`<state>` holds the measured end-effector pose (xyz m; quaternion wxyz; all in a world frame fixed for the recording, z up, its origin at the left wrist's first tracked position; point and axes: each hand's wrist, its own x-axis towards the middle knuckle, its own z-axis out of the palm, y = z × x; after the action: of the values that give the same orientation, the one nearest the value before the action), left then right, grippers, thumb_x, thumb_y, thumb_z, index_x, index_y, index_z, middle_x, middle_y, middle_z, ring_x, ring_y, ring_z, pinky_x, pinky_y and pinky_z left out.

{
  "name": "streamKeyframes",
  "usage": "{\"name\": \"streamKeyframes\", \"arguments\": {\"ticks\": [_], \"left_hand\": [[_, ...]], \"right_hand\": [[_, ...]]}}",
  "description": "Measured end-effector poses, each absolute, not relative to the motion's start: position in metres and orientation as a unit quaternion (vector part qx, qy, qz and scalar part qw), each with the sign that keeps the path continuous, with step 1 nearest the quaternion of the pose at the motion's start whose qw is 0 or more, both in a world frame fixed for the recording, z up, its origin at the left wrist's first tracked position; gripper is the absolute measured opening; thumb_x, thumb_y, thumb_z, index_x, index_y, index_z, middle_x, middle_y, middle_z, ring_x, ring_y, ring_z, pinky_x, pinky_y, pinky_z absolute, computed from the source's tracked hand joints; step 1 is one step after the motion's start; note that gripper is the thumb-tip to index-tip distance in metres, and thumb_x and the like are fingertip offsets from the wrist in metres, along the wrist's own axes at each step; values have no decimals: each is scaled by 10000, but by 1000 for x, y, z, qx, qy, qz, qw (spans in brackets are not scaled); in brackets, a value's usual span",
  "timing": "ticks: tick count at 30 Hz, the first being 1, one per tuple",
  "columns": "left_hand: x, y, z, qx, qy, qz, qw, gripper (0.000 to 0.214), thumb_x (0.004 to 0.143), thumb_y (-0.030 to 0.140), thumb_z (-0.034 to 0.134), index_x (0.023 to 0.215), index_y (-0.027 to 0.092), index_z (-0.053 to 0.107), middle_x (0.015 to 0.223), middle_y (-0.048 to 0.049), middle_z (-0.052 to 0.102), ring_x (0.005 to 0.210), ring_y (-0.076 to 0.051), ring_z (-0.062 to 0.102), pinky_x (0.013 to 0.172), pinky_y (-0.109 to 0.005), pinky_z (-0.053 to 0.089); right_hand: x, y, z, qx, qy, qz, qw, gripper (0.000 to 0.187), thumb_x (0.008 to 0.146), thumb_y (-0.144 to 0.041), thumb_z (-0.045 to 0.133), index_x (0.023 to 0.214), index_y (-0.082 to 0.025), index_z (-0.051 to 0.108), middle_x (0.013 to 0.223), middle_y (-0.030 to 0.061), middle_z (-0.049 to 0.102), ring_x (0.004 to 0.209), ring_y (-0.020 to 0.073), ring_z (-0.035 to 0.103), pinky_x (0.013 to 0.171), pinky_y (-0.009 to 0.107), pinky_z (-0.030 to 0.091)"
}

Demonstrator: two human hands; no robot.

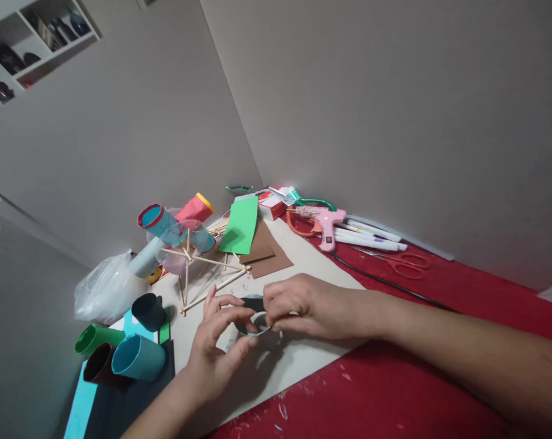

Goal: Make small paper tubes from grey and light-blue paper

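A small dark ring-shaped piece, apparently of craft foam or paper, is held between my two hands over the pale sheet. My left hand pinches its near left side, thumb below and fingers curved over the edge. On the right side, the fingers of my right hand are bunched around its rim and hide part of it. Just behind them stands a frame of wooden sticks. To the left are a black foam cup, a blue cup, a brown cup and a green cup.
A pink glue gun with a black cord lies behind my right hand, beside white markers and red-handled scissors. Green and brown sheets lie near the wall corner. A plastic bag sits at left.
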<state>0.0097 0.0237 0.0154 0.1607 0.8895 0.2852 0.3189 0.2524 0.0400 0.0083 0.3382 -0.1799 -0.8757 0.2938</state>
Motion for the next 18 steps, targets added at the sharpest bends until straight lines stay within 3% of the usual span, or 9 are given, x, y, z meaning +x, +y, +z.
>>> {"name": "streamKeyframes", "arguments": {"ticks": [8,15,18], "left_hand": [[11,17,24,835,365,326,251,86,895,265,647,930,239,572,831,1,688,1005,-199,626,1184,-524,186],[22,-7,25,856,376,333,119,48,908,229,599,866,212,584,840,-14,657,953,-189,624,1173,-564,175],[26,-18,25,839,409,335,129,87,902,244,592,829,209,561,812,-2,635,933,-184,626,1175,-566,184]], "right_hand": [[251,41,7,-188,-877,295,329,93,865,-104,663,831,-141,741,809,23,628,728,120,597,667,210,448],[244,30,7,-191,-882,284,323,100,835,-81,675,891,-140,734,827,27,659,751,139,617,703,238,455],[241,23,8,-184,-890,271,318,105,837,-65,649,852,-132,727,811,33,666,725,141,609,683,239,445]]}}
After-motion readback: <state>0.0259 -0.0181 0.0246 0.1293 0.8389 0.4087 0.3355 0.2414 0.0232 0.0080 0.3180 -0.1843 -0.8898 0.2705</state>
